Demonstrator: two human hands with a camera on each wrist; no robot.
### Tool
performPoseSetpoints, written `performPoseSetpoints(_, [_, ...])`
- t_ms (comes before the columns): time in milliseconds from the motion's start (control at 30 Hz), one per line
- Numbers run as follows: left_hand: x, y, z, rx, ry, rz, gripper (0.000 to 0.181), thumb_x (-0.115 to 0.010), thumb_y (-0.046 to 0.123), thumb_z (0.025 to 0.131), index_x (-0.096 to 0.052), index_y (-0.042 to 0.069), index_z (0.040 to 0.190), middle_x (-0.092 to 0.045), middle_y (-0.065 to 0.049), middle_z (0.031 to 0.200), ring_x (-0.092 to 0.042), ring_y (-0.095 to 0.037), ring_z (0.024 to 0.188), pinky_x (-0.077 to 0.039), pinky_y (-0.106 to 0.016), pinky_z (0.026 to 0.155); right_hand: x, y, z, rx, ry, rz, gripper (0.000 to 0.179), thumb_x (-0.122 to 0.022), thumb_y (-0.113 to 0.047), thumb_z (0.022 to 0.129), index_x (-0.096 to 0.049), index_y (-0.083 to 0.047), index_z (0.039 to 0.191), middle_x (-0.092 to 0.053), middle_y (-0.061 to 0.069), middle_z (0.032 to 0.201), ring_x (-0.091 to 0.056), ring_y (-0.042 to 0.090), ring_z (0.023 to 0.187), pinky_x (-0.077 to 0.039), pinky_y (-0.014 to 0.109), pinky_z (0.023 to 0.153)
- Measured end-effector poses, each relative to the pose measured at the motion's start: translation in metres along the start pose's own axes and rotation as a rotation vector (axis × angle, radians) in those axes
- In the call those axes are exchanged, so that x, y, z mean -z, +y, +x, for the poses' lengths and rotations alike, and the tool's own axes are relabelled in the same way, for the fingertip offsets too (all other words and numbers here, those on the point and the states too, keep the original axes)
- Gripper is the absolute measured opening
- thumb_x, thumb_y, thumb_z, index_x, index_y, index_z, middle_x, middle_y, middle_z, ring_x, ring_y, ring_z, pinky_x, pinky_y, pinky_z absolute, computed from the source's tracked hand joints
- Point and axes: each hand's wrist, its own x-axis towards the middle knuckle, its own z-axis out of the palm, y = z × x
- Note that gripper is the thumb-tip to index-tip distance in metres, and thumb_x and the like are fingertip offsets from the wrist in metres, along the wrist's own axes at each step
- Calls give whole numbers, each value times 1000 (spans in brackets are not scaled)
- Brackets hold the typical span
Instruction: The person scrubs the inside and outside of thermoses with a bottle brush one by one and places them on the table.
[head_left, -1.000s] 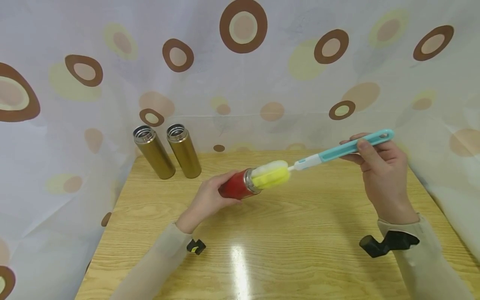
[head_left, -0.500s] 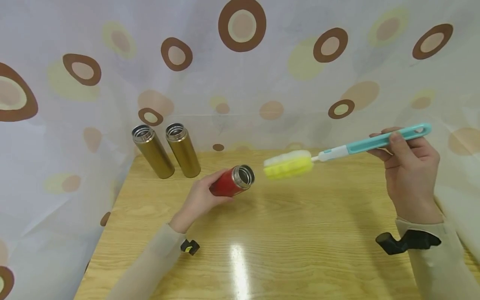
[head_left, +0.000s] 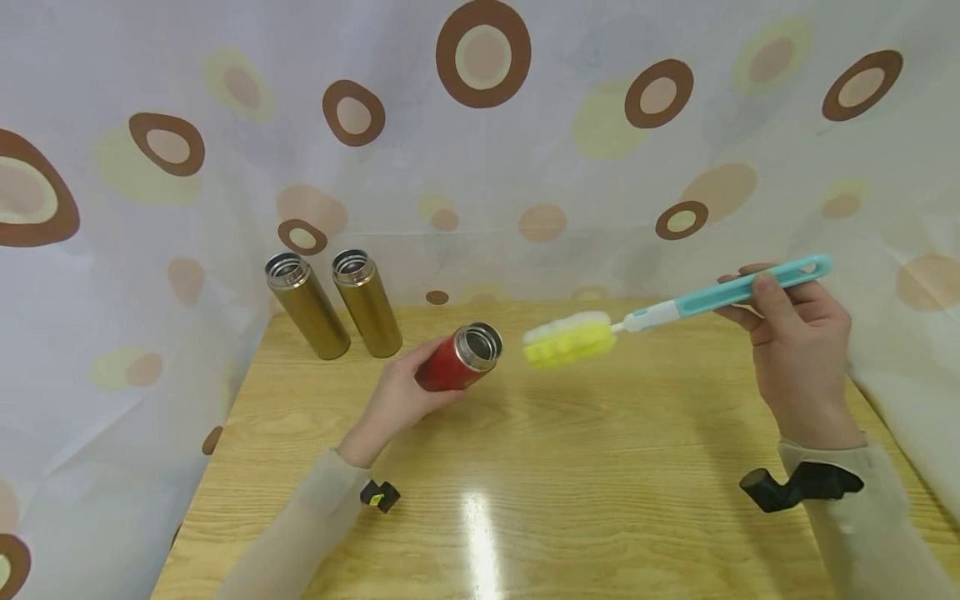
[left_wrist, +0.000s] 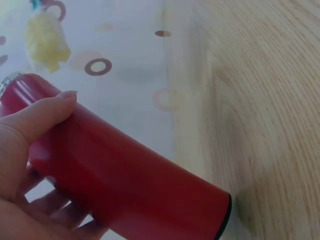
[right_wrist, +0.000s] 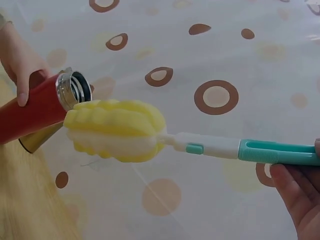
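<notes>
My left hand point(head_left: 395, 402) grips a red thermos flask point(head_left: 447, 367), tilted so that its open steel mouth faces up and right. In the left wrist view the thumb lies along the red flask point(left_wrist: 125, 165), with the fingers curled round its far side. A bottle brush point(head_left: 570, 339) with a yellow and white sponge head is in my right hand point(head_left: 802, 358), thumb and fingers pinching its turquoise handle point(head_left: 720, 293). The sponge head points left, a short gap away from the flask's mouth. Seen from the right wrist, the sponge point(right_wrist: 117, 131) overlaps the edge of the mouth.
Two gold flasks without lids, one at the left point(head_left: 309, 312) and one beside it point(head_left: 369, 308), stand upright at the table's back left. The wooden table point(head_left: 570, 500) ends at a white patterned sheet point(head_left: 480, 167) behind and at the sides.
The brush head was at the flask's mouth a second ago; it came out to the right, then drifted slightly back left. The flask's mouth has turned more upward.
</notes>
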Motion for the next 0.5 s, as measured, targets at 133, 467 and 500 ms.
performPoseSetpoints(133, [-1,-1,1,20,14,-37,75,-93,18,78,-60,16,145,-62,-7,137,-56,-30,130,-47,-53,111,3,3,-1,-44,-47,30,21,-52,12,102,-62,23,117,-72,23,105,-75,30,98,-60,39,88])
performPoseSetpoints(467, [-3,0,2,44,36,-70,75,-93,23,80,-59,16,146,-62,-7,138,-58,-29,133,-47,-51,112,4,11,-5,-86,-82,39,22,-51,13,102,-61,21,120,-74,22,107,-75,28,98,-59,40,90])
performPoseSetpoints(500, [-4,0,1,42,39,-79,74,-93,22,80,-59,15,146,-63,-7,139,-58,-29,132,-47,-50,112,4,11,-5,-87,-84,27,22,-51,12,102,-62,20,120,-73,21,107,-75,27,97,-59,40,90])
